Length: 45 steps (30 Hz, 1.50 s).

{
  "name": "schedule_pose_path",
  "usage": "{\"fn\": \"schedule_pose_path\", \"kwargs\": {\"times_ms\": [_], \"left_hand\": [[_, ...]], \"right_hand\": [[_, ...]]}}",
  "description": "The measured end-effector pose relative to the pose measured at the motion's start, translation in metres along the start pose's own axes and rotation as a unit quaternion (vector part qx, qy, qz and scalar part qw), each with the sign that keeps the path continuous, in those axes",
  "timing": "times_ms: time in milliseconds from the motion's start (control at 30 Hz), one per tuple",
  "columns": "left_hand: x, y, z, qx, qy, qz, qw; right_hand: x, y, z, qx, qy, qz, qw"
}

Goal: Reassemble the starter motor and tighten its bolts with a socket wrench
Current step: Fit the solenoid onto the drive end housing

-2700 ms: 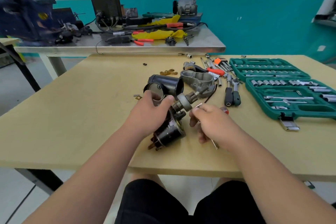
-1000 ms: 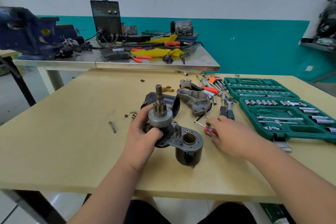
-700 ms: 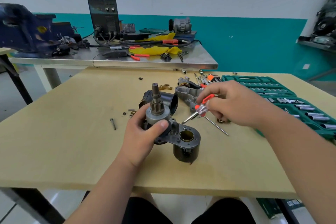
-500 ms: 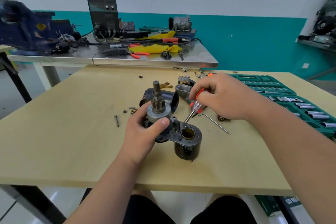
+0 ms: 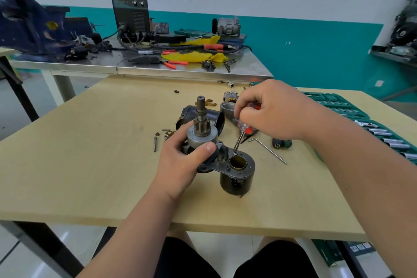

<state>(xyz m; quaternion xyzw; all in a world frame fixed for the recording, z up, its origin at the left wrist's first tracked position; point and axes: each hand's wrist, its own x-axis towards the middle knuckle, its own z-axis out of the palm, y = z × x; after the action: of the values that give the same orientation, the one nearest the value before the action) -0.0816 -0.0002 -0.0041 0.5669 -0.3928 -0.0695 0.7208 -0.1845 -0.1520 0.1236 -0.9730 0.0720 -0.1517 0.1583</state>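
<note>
Standing upright near the middle of the pale wooden table [image 5: 90, 153], the starter motor [image 5: 223, 157] shows a grey steel drum topped by a toothed pinion [image 5: 202, 127] and a stubby shaft, fixed to a flat, dull metal plate. A brass-coloured sleeve [image 5: 238, 162] opens in that plate above a glossy black cylindrical body [image 5: 235, 184].

The left hand [image 5: 178, 165] comes in from six o'clock and grips the drum, thumb pressed across its front and fingers curled round the far side. The right hand [image 5: 277, 110] reaches in from three o'clock, knuckles up, its fingers pinching a screwdriver [image 5: 244, 128] with a clear red plastic handle. The thin steel shaft slants down and its tip touches the plate just beside the sleeve.

At the motor's twelve o'clock lies a round black housing [image 5: 188, 111], at nine o'clock a loose bolt [image 5: 155, 143], and at three o'clock a bent hex key [image 5: 268, 151]. At two o'clock sits a green moulded socket case [image 5: 334, 104] holding chrome sockets [image 5: 383, 134]. Beyond, at twelve o'clock, a steel bench [image 5: 158, 70] carries yellow cloth [image 5: 196, 55] and a black welder [image 5: 130, 11] whose front print is too blurred to read.
</note>
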Motion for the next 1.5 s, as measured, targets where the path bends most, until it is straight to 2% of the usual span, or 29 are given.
{"fn": "schedule_pose_path", "kwargs": {"times_ms": [200,567,800,867,1067,1333,1400,1500], "left_hand": [[0.0,0.0,0.0,0.004,0.006,0.0,1.0],[0.0,-0.001,0.001,0.007,0.013,-0.005,1.0],[-0.001,0.0,0.001,-0.003,0.015,-0.012,1.0],[0.0,0.0,0.001,-0.004,0.018,-0.016,1.0],[0.003,0.0,0.001,-0.023,0.008,-0.031,0.999],[0.012,-0.005,-0.002,-0.07,-0.032,-0.043,0.996],[0.012,-0.005,-0.002,-0.067,-0.031,-0.039,0.997],[0.011,-0.004,-0.002,-0.055,-0.026,-0.025,0.998]], "right_hand": [[0.001,-0.005,-0.001,-0.028,-0.003,0.006,1.0],[0.005,-0.021,0.0,-0.169,-0.022,-0.001,0.985],[0.015,-0.033,0.009,-0.338,-0.019,-0.034,0.94],[0.017,-0.034,0.009,-0.358,-0.028,-0.049,0.932],[0.021,-0.02,0.001,-0.277,-0.1,-0.104,0.95],[0.018,-0.014,-0.001,-0.232,-0.109,-0.185,0.949],[0.016,-0.011,-0.004,-0.191,-0.12,-0.155,0.962],[0.01,-0.007,-0.008,-0.07,-0.113,-0.061,0.989]]}}
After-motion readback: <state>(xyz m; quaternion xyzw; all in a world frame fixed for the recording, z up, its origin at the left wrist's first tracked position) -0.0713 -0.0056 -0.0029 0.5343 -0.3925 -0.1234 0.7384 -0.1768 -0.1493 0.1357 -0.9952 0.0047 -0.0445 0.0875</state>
